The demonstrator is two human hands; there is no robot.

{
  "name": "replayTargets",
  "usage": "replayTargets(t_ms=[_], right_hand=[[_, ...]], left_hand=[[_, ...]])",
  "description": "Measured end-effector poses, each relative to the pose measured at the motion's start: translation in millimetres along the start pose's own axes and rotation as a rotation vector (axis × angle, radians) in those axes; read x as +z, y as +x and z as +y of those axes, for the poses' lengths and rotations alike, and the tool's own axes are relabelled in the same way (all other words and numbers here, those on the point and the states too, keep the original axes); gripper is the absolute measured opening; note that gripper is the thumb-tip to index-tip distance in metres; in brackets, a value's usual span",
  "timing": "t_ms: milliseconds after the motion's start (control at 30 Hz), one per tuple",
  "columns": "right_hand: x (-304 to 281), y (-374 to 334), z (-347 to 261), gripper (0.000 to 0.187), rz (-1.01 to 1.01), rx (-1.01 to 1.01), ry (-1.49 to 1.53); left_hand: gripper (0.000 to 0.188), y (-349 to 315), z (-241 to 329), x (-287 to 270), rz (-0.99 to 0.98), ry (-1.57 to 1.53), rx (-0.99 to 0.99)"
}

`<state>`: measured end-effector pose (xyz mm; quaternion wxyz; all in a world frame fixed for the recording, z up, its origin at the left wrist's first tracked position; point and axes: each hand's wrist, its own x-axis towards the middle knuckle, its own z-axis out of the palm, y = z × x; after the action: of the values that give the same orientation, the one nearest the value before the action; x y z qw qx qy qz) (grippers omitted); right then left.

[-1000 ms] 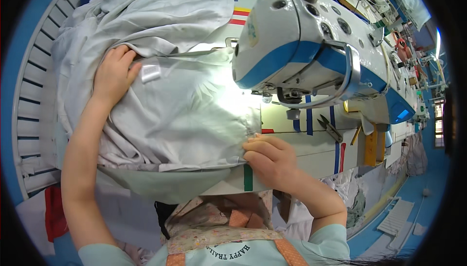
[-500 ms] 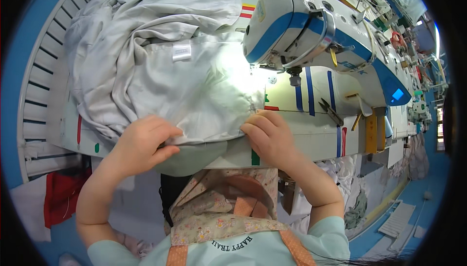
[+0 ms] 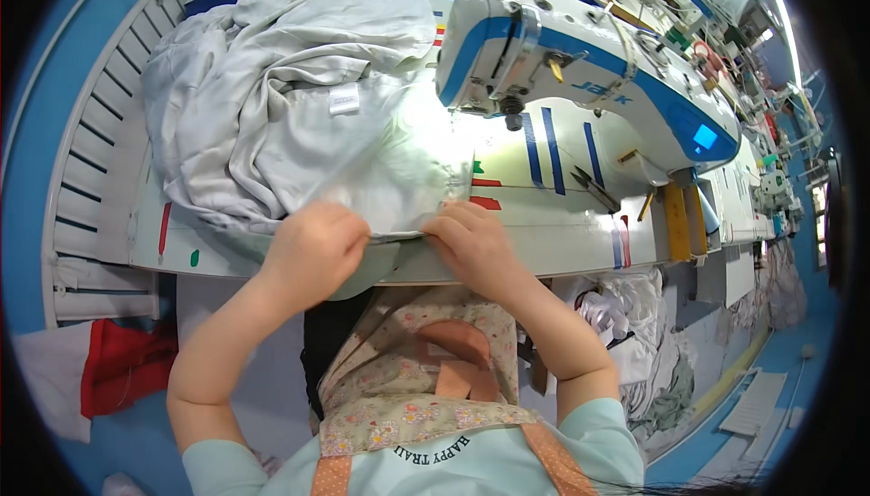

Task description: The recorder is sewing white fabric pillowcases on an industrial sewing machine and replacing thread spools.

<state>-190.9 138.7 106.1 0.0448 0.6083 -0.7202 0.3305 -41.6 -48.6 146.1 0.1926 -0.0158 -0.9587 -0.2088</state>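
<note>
A large pale grey, silky cloth [image 3: 222,133] lies heaped and creased on the left of the sewing table, with a small white label [image 3: 344,99] on it. Its flatter right part runs under the lit needle area of a white and blue sewing machine [image 3: 580,74]. My left hand [image 3: 315,247] pinches the near edge of the cloth, fingers closed, slightly blurred. Just to its right, my right hand [image 3: 473,240] grips the same edge close to the cloth's right corner. A grey-green layer [image 3: 367,269] hangs below the edge between my hands. The fingertips are partly hidden.
Thread snips [image 3: 594,189] lie right of the needle area, by strips of blue tape [image 3: 553,151]. A yellow block [image 3: 675,222] stands at the table's right. White slats [image 3: 91,160] border the left side. Red and white cloth [image 3: 127,369] hangs low on the left.
My left hand has come right, nearer my right hand, and its thumb and fingers have closed on the cloth edge. The whole view has shifted a little.
</note>
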Motion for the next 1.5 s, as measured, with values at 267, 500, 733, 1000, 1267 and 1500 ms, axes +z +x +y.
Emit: replayTargets(t_ms=[267,500,733,1000,1267,1500], right_hand=[[-6,-29,-35,0.038,0.177,-0.184,0.028],[-4,-50,-31,0.034,0.207,-0.154,0.030],[-9,-58,-17,0.022,0.186,-0.048,0.105],[-15,-54,-18,0.020,0.139,0.017,0.176],[-23,-47,-10,0.027,0.052,0.010,0.185],[-25,-22,19,0.025,-0.049,-0.022,0.116]], left_hand=[[0.012,-5,72,4,-0.233,0.036,0.271],[0.014,1,74,12,-0.378,-0.140,0.260],[0.021,27,-2,6,-0.254,0.054,0.128],[0.016,48,21,7,-0.241,0.014,0.273],[0.039,59,-6,50,-0.183,-0.024,0.348],[0.039,85,-34,54,-0.182,0.008,0.301]])
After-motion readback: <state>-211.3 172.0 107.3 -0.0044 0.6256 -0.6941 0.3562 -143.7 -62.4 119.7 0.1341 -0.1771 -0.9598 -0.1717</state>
